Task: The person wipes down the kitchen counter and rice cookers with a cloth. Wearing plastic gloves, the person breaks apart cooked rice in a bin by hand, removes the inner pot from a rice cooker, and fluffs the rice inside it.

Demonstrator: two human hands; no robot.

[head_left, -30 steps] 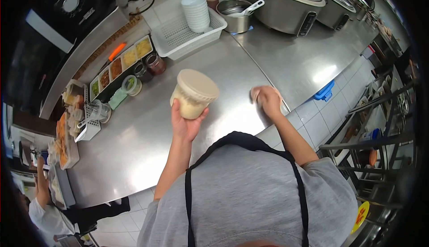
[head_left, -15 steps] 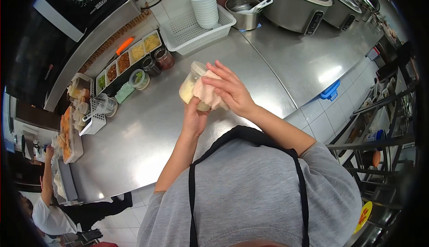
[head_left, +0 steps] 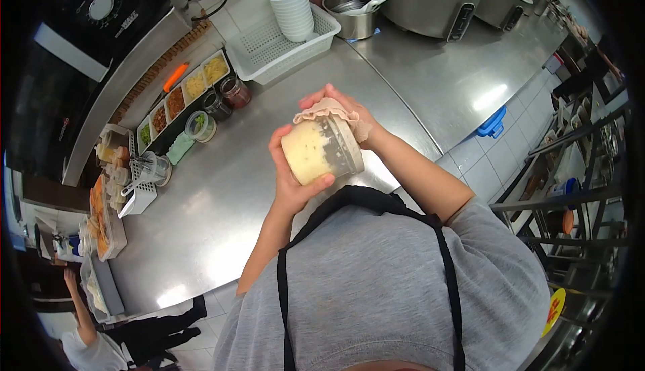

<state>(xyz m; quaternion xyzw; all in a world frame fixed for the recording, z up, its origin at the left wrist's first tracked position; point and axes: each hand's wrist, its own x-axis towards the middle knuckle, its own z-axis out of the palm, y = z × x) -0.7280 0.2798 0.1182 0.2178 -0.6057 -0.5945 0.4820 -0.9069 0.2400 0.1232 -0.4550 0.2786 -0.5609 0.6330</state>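
Observation:
A clear round container [head_left: 310,151] with pale yellow contents is held tilted over the steel counter, its rim side turned to the right. My left hand [head_left: 295,181] grips it from the left and below, thumb across its lower side. Behind the container, my right hand [head_left: 356,112] presses a pink cloth [head_left: 329,109] against its upper side; part of that hand is hidden by cloth and container.
Behind on the steel counter [head_left: 222,190] stand a white basket [head_left: 269,62] with stacked bowls, a metal pot [head_left: 353,25], rice cookers [head_left: 430,2] and a topping tray [head_left: 176,102]. Another person [head_left: 94,347] is at the lower left.
The container has turned in my hands and now shows its side and rim. The cloth has moved from its front to its upper side. The camera view has shifted slightly.

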